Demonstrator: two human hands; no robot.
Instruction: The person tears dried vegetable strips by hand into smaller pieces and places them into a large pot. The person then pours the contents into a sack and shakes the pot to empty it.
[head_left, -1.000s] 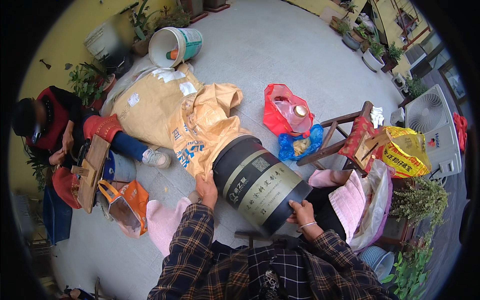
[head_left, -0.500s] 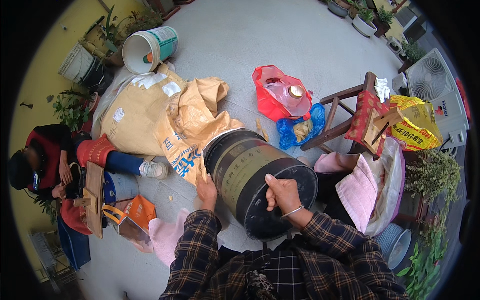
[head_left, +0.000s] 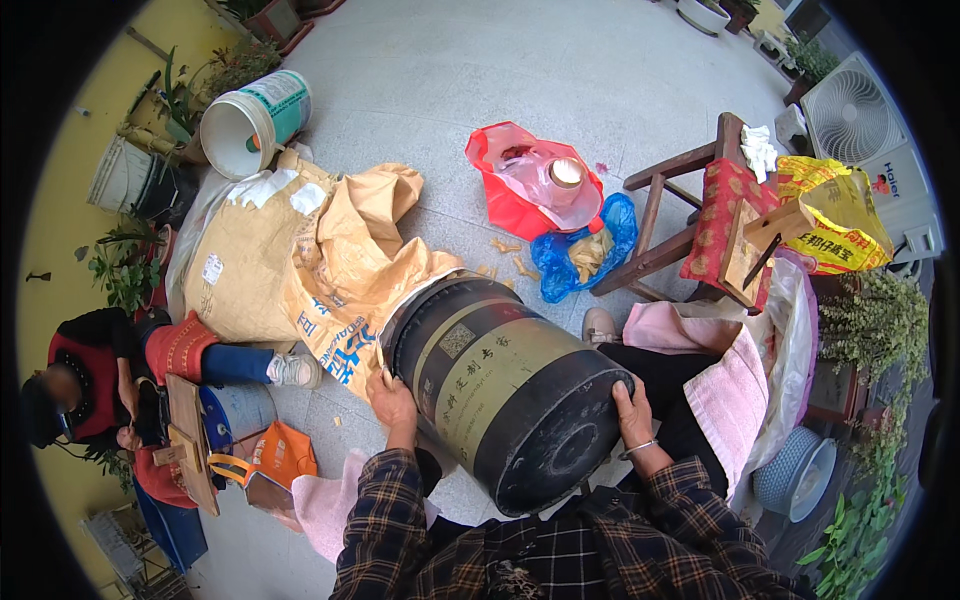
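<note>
A black plastic bucket (head_left: 515, 380) with a gold printed band lies tilted in front of me, its base toward me. Its far, open end sits in the mouth of an orange-tan woven sack (head_left: 345, 260). My left hand (head_left: 394, 402) pinches the sack's edge against the bucket's left side, near its mouth. Wrapped over the right edge of the base is my right hand (head_left: 636, 415), with a bracelet at the wrist. The inside of the bucket is hidden.
Behind the sack lies a full tan sack (head_left: 245, 245); a white-green bucket (head_left: 262, 118) lies beyond. Red (head_left: 530, 185) and blue bags (head_left: 590, 250) rest near a wooden stool (head_left: 660, 225). At left, a person (head_left: 95, 370) sits by a wooden board (head_left: 190, 440) and orange bag (head_left: 283, 450).
My right hand has gone from a closed fist over the bucket's base to gripping its right edge. The bucket has rolled, and a printed square code now shows. My left hand keeps its hold.
</note>
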